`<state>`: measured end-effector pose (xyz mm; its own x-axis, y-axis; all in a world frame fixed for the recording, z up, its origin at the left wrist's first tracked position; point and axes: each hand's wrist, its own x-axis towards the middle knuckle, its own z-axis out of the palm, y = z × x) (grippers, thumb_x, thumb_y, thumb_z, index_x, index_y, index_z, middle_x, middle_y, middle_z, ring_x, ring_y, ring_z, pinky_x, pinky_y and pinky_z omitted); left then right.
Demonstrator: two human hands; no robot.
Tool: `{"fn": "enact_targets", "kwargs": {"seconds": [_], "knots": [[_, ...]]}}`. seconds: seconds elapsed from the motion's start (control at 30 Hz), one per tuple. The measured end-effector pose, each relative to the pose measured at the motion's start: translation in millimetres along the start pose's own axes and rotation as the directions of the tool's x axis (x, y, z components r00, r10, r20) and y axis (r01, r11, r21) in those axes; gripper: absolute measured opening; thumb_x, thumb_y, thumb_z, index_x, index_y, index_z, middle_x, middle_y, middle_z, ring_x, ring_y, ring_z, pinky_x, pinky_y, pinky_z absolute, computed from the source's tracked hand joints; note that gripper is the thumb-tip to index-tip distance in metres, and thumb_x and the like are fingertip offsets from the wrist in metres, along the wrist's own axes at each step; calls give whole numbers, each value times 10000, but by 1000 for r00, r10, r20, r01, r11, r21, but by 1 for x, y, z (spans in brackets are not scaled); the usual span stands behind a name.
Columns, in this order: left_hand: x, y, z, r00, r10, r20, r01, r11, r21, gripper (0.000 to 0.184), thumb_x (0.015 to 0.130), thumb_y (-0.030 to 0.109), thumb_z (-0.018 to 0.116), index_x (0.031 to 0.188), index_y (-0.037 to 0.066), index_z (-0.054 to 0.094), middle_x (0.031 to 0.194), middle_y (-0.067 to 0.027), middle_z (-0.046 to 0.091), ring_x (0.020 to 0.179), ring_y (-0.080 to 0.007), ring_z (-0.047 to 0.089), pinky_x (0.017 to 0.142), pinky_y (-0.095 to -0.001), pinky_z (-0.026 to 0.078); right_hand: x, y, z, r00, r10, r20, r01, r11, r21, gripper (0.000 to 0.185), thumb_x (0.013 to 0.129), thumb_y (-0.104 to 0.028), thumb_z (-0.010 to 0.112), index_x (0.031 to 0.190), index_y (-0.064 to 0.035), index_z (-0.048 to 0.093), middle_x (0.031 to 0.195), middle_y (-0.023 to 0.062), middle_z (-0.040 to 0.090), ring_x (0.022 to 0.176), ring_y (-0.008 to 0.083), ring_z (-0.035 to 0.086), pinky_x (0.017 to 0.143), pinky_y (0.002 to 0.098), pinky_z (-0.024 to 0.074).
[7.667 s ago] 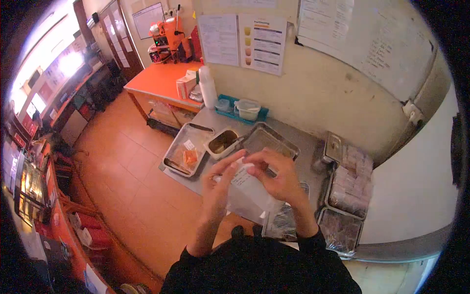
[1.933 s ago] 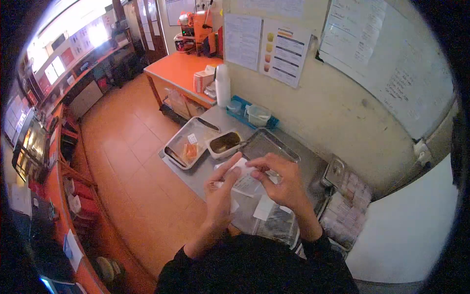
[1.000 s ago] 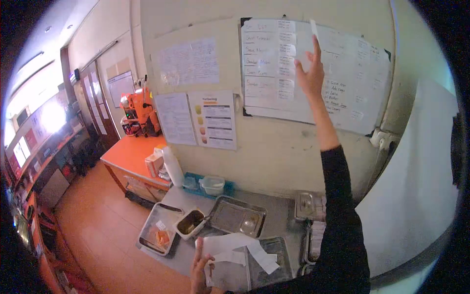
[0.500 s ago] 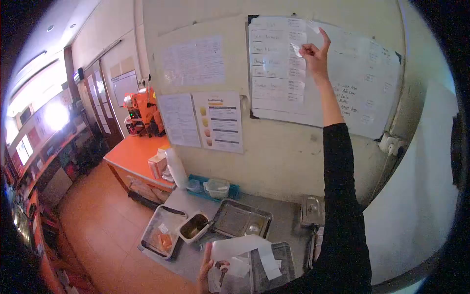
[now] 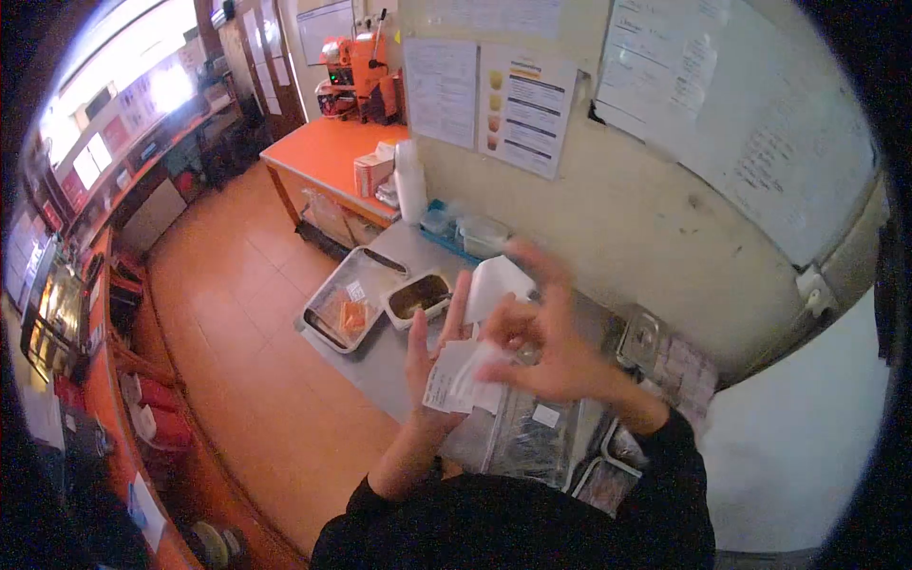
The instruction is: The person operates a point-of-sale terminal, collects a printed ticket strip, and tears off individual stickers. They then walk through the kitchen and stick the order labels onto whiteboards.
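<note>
My left hand (image 5: 427, 404) is closed on a strip of white labels (image 5: 446, 378), some with small dark print, over the steel table. White backing paper (image 5: 501, 285) rises behind its fingers. Close against the strip's right side is my right hand (image 5: 560, 351), blurred by motion. Its index finger points up, while the thumb and another finger curl near the label edge; whether they grip it is unclear. Below the hands, a tray covered in plastic wrap (image 5: 532, 442) carries a small white label.
On the steel table (image 5: 366, 369) are a tray with orange food (image 5: 353, 313), a white tub with dark contents (image 5: 418, 296) and a lidded steel container (image 5: 644, 337). A whiteboard (image 5: 722, 104) hangs on the wall. An orange table (image 5: 318, 152) stands at the back left.
My right hand has come down from the whiteboard to the label strip. My left hand has lifted the strip, and the view has turned down and to the right.
</note>
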<state>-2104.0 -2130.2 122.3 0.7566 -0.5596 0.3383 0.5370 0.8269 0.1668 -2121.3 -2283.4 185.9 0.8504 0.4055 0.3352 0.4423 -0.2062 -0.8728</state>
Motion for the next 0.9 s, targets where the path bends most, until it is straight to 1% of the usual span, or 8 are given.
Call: {"fn": "enact_targets", "kwargs": {"seconds": [0.07, 0.13, 0.17, 0.23, 0.3, 0.37, 0.6, 0.9], "knots": [[-1, -5, 6, 1000, 5, 0, -5, 996, 93, 748, 916, 610, 349, 1506, 197, 149, 1500, -196, 260, 1308, -313, 392, 1069, -462, 320, -11, 4, 27, 998, 66, -22, -68, 994, -86, 1078, 740, -162, 801, 1479, -166, 16, 1032, 65, 605, 825, 152, 626, 713, 289, 504], [-5, -8, 10, 986, -2, -165, 23, 992, 122, 745, 915, 623, 344, 1498, 190, 175, 1482, -205, 294, 1278, -303, 422, 1070, -459, 312, -18, 3, 40, 964, 225, -141, -235, 970, -58, 694, 684, -205, 820, 1309, -176, 519, 1044, 124, 573, 845, 233, 621, 704, 355, 511], [-9, -5, -16, 997, -24, -75, 25, 1000, 16, 743, 913, 625, 350, 1490, 185, 191, 1460, -210, 330, 1311, -307, 385, 1104, -485, 258, -21, 2, 42, 962, 212, -174, -230, 969, -88, 694, 684, -205, 820, 1309, -176, 519, 1044, 124, 573, 845, 233, 621, 704, 355, 511], [-13, -8, -4, 998, 7, -69, -19, 985, -174, 744, 915, 618, 353, 1495, 190, 170, 1469, -185, 323, 1334, -299, 353, 1105, -508, 251, -28, 1, 40, 936, -346, -59, 148, 540, -828, 792, 652, -312, 849, 1318, -119, 464, 1216, 138, 511, 1013, 242, 553, 859, 414, 464], [-14, -11, 9, 995, 34, -98, -66, 934, -351, 745, 917, 611, 355, 1501, 195, 149, 1477, -160, 316, 1358, -291, 320, 1106, -532, 244, -23, -7, 18, 898, -371, -235, 40, 602, -798, 723, 652, -327, 841, 1260, -119, 509, 1176, 124, 522, 1028, 266, 523, 886, 441, 435], [-16, -10, 13, 987, 115, -114, -103, 989, 106, 734, 923, 584, 363, 1506, 204, 132, 1501, -92, 283, 1391, -275, 258, 1093, -573, 252, -6, -26, -18, 731, -510, -452, -43, 627, -778, 628, 652, -304, 821, 1188, -105, 562, 1126, 126, 517, 1019, 295, 477, 921, 446, 386], [-29, 1, -8, 967, 163, -198, -92, 941, 325, 707, 918, 508, 393, 1509, 206, 149, 1510, -8, 263, 1361, -278, 304, 1055, -545, 329, 84, -33, -288, 159, -820, -550, -195, 520, -832, 322, 732, -235, 773, 949, -90, 585, 877, 56, 602, 805, 209, 553, 758, 340, 449], [-40, 13, -32, 932, 198, -303, 12, 820, 572, 678, 918, 556, 321, 1505, 254, 166, 1486, 49, 308, 1363, -244, 315, 1026, -519, 364, 164, -49, -407, 3, -803, -596, -218, 581, -784, 384, 669, -215, 813, 927, -58, 576, 867, 104, 635, 810, 252, 601, 733, 358, 481]]}}
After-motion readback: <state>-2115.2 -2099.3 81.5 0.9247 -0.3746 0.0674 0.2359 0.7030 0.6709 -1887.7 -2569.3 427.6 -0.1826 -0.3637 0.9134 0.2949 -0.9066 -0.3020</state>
